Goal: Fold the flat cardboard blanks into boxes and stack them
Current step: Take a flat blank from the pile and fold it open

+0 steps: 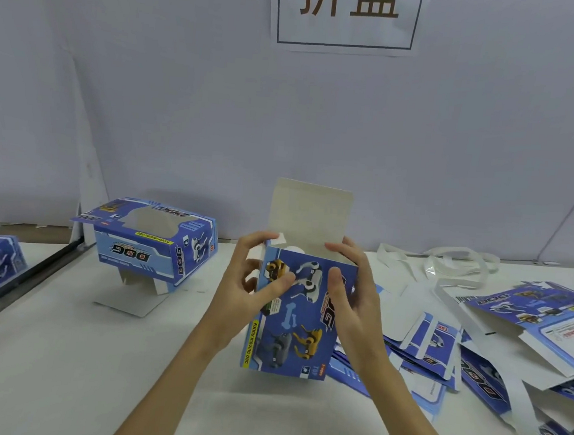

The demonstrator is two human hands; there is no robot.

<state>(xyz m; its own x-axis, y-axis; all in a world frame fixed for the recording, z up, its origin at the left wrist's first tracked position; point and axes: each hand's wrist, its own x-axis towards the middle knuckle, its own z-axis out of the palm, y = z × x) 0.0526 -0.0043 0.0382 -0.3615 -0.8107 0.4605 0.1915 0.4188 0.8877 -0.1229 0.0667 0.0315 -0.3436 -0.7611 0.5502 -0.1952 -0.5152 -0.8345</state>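
Head view: at frame centre, the left hand (256,283) and right hand (345,290) grip a half-formed box (291,317) above the tabletop (62,354), fingers curled round its upper side walls, its lid flap (309,215) upright. Flat blanks (439,353) lie at lower right; a folded box (153,244) stands at middle left. The thin card looks light, stiff, easily creased; best held along folded edges.

I count three folded boxes (297,307), one pile of flat blanks (495,340), two hands (256,283), one wall sign (346,16).
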